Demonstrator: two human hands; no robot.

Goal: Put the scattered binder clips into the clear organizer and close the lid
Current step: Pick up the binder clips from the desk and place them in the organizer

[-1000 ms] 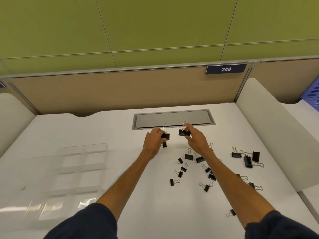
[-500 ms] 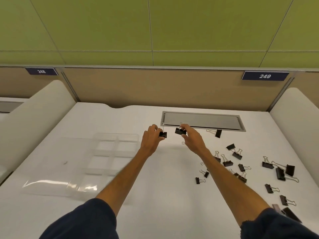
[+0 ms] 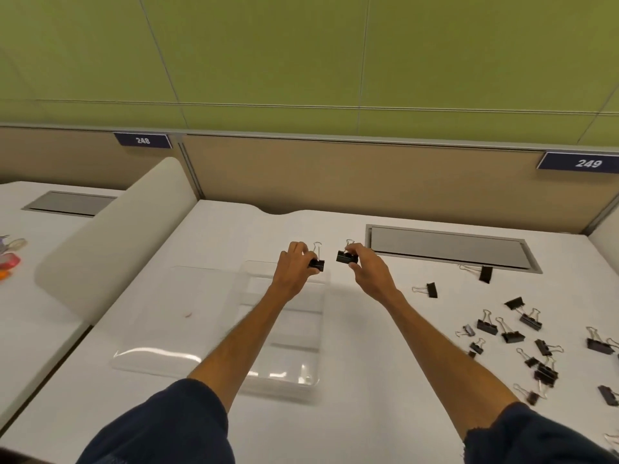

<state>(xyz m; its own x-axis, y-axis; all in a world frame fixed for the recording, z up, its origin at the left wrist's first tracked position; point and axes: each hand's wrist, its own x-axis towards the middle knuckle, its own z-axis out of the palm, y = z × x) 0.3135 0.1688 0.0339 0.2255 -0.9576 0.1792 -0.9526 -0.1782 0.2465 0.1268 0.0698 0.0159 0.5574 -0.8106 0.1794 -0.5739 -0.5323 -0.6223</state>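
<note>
Holds both arms out over the white worktop [image 3: 368, 396], hands side by side at mid-frame. Pinches a black binder clip [image 3: 317, 263] in the curled fingers of the left hand [image 3: 294, 267], wire handles upright beside the knuckles. Pinches a second clip [image 3: 346, 257] between thumb and fingertips of the right hand [image 3: 370, 271], just right of the first, with a small gap between the two clips. Keeps the left clip above the far right corner of the clear organizer [image 3: 284, 386] and the right clip just past that corner. Below the hands, from centre to lower left of the frame: the organizer flat on the worktop, its lid [image 3: 187, 323] laid open to the left of the compartments, left forearm across them. Cannot tell through the glare whether any compartment holds a clip. At right and lower right of the frame: loose clips [image 3: 509, 333] scattered on the worktop, well apart from both hands, two strays nearer, just below the grey hatch [image 3: 449, 246].
</note>
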